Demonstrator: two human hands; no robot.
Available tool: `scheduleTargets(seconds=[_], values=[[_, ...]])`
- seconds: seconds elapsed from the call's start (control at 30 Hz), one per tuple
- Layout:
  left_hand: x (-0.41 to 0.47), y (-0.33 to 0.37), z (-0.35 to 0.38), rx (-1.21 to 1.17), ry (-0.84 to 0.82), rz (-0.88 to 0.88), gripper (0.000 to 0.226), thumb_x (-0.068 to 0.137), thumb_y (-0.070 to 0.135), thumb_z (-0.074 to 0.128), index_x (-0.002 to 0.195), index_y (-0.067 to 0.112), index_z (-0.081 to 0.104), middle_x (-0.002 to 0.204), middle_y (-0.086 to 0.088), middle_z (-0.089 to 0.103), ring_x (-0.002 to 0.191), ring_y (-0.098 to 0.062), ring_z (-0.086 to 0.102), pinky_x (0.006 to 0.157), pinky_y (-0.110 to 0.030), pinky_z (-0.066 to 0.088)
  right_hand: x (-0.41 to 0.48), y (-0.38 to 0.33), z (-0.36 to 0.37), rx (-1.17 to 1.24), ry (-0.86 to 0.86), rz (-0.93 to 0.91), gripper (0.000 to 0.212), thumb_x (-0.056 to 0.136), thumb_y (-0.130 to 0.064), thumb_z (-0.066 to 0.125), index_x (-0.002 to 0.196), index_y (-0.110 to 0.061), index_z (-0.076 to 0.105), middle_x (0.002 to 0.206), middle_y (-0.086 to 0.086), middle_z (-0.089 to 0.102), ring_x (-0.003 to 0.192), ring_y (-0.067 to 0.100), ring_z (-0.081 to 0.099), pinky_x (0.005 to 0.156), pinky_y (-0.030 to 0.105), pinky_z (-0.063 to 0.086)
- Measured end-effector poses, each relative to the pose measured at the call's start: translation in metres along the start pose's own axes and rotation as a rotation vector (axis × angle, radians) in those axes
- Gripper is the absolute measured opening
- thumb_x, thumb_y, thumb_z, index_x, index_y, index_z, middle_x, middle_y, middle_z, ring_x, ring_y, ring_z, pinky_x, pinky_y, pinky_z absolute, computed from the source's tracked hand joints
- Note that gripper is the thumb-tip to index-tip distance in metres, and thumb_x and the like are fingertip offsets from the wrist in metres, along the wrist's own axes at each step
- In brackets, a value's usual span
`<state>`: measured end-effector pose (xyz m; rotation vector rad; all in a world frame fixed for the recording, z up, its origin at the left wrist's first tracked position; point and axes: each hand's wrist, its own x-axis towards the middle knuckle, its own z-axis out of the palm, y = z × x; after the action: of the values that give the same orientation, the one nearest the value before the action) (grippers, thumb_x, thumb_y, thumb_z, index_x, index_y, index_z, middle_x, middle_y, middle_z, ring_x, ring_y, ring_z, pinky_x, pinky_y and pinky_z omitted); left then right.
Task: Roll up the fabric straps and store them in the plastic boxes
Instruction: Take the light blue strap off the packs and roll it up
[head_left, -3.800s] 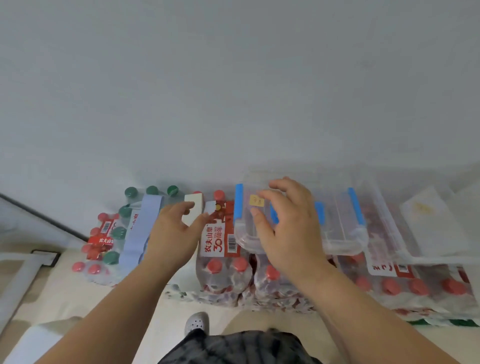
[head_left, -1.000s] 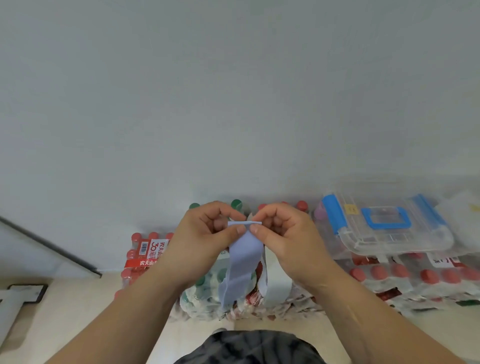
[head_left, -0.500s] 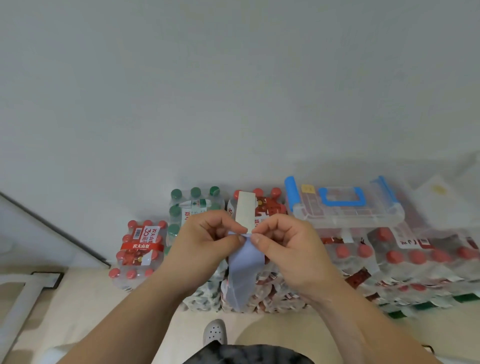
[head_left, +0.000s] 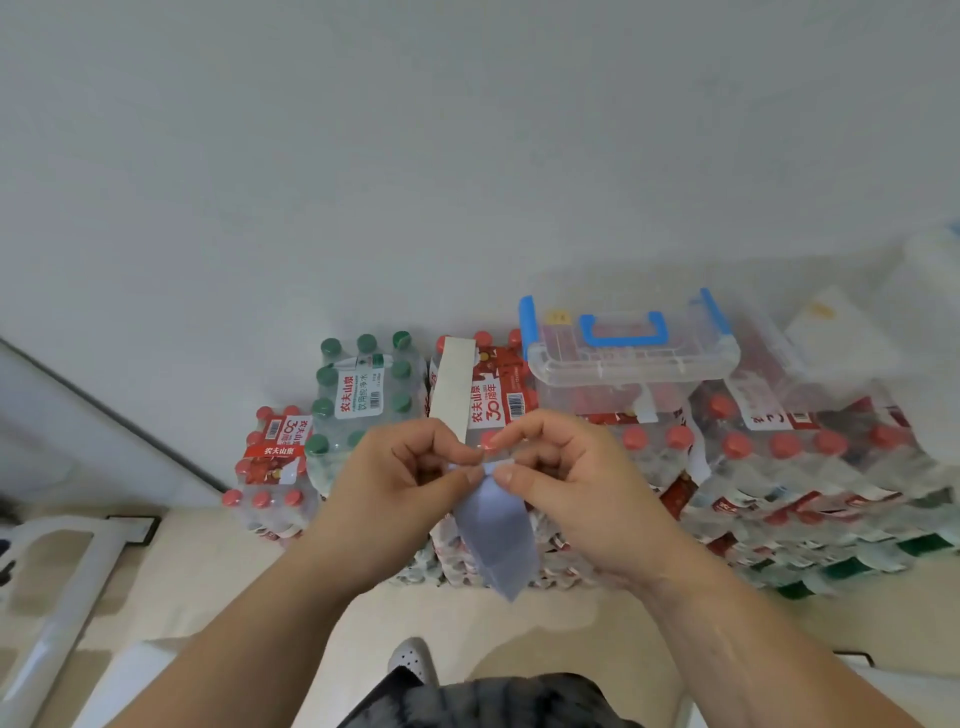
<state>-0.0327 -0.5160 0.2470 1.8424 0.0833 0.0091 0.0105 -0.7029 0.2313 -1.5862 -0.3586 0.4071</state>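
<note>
In the head view, both hands meet in the middle of the frame, a little below the centre. The left hand (head_left: 395, 493) and the right hand (head_left: 576, 493) each pinch the top end of a light blue fabric strap (head_left: 498, 535) between thumb and forefinger. The other fingers are curled in, and the fingertips of the two hands nearly touch. The top end of the strap looks folded or started into a small roll, but it is too small to tell. The rest of the strap hangs down free between the wrists and ends in a point above the floor (head_left: 208, 582).

Behind the hands, packs of water bottles stand against a pale wall (head_left: 467, 156). A pack with green caps (head_left: 363, 395) is at centre left, and a small pack with red caps (head_left: 272, 467) is lower and further left. More red-capped packs (head_left: 779, 457) fill the right side.

A second strap, off-white (head_left: 454, 384), lies flat on a red-capped pack just above the left hand. To its right, a clear plastic box (head_left: 634, 364) with a blue handle and blue clips at both ends stands on the packs with its lid on. A second clear container (head_left: 779, 374) at the far right is blurred.

A grey shoe (head_left: 410, 660) shows at bottom centre.
</note>
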Motion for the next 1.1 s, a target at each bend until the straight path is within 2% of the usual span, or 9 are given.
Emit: scheduleTargets(seconds=[0.07, 0.13, 0.3, 0.43, 0.57, 0.67, 0.9, 1.0, 1.1], values=[[-0.004, 0.002, -0.001, 0.025, -0.013, 0.047, 0.016, 0.087, 0.005, 0.075, 0.076, 0.018, 0.073, 0.07, -0.018, 0.068, 0.062, -0.032, 0.058, 0.062, -0.037, 0.048, -0.004, -0.004, -0.004, -0.03, -0.013, 0.033, 0.018, 0.09, -0.012, 0.073, 0.106, -0.019, 0.07, 0.076, 0.025, 0.066, 0.069, 0.029, 0.058, 0.073, 0.037, 0.055], [-0.007, 0.006, -0.003, 0.048, -0.046, 0.089, 0.013, 0.086, 0.009, 0.076, 0.075, 0.016, 0.074, 0.072, -0.02, 0.068, 0.066, -0.046, 0.059, 0.058, -0.043, 0.049, -0.008, -0.005, -0.006, -0.067, -0.016, 0.038, 0.007, 0.09, -0.014, 0.075, 0.096, -0.016, 0.073, 0.076, 0.022, 0.069, 0.066, 0.027, 0.06, 0.07, 0.036, 0.056], [-0.017, 0.006, 0.001, -0.011, -0.054, 0.093, 0.006, 0.079, 0.009, 0.074, 0.075, 0.014, 0.076, 0.074, -0.02, 0.071, 0.071, -0.053, 0.06, 0.062, -0.058, 0.052, -0.02, -0.002, -0.002, -0.06, 0.01, -0.015, 0.006, 0.09, -0.008, 0.073, 0.088, -0.014, 0.073, 0.076, 0.008, 0.071, 0.071, 0.027, 0.066, 0.068, 0.037, 0.057], [-0.028, 0.0, 0.01, -0.102, 0.065, 0.059, 0.009, 0.073, 0.003, 0.072, 0.071, 0.011, 0.076, 0.075, -0.028, 0.068, 0.074, -0.058, 0.057, 0.063, -0.057, 0.05, -0.025, 0.003, 0.005, -0.044, 0.029, -0.064, 0.017, 0.087, -0.002, 0.074, 0.078, -0.015, 0.068, 0.075, 0.02, 0.064, 0.068, 0.034, 0.057, 0.064, 0.04, 0.048], [-0.037, 0.002, 0.01, -0.105, 0.039, 0.049, 0.011, 0.078, 0.005, 0.072, 0.079, 0.015, 0.076, 0.077, -0.023, 0.071, 0.077, -0.056, 0.06, 0.069, -0.065, 0.051, -0.03, -0.001, 0.005, -0.035, 0.015, -0.042, 0.021, 0.085, 0.003, 0.072, 0.073, -0.012, 0.066, 0.071, 0.019, 0.058, 0.065, 0.019, 0.049, 0.063, 0.033, 0.042], [-0.04, 0.001, 0.008, -0.12, 0.033, 0.006, 0.017, 0.083, 0.001, 0.074, 0.088, 0.017, 0.074, 0.079, -0.023, 0.072, 0.078, -0.055, 0.063, 0.069, -0.064, 0.053, -0.032, -0.001, 0.007, -0.005, 0.032, -0.022, 0.023, 0.086, 0.003, 0.07, 0.073, -0.016, 0.067, 0.068, 0.007, 0.059, 0.068, 0.014, 0.052, 0.065, 0.029, 0.043], [-0.045, -0.001, 0.003, 0.07, 0.091, 0.063, 0.017, 0.085, 0.001, 0.076, 0.079, 0.018, 0.076, 0.071, -0.011, 0.07, 0.067, -0.038, 0.063, 0.06, -0.046, 0.054, -0.035, 0.003, 0.014, 0.036, 0.023, 0.005, 0.009, 0.091, -0.01, 0.072, 0.086, -0.017, 0.072, 0.083, 0.023, 0.068, 0.077, 0.037, 0.062, 0.072, 0.041, 0.051], [-0.047, 0.001, 0.002, 0.145, 0.102, 0.121, 0.028, 0.086, 0.006, 0.075, 0.079, 0.033, 0.074, 0.072, 0.001, 0.069, 0.063, -0.026, 0.063, 0.057, -0.038, 0.055, -0.034, 0.002, 0.017, 0.02, 0.043, -0.011, 0.011, 0.089, -0.007, 0.073, 0.088, -0.017, 0.073, 0.085, 0.008, 0.074, 0.084, 0.027, 0.069, 0.076, 0.031, 0.058], [-0.048, 0.0, 0.002, 0.112, 0.101, 0.121, 0.03, 0.085, 0.0, 0.074, 0.077, 0.029, 0.075, 0.067, 0.003, 0.067, 0.056, -0.016, 0.057, 0.052, -0.025, 0.048, -0.035, 0.001, 0.021, -0.011, 0.054, -0.028, 0.014, 0.089, -0.004, 0.073, 0.087, -0.018, 0.073, 0.083, 0.005, 0.074, 0.082, 0.022, 0.07, 0.073, 0.03, 0.059]])
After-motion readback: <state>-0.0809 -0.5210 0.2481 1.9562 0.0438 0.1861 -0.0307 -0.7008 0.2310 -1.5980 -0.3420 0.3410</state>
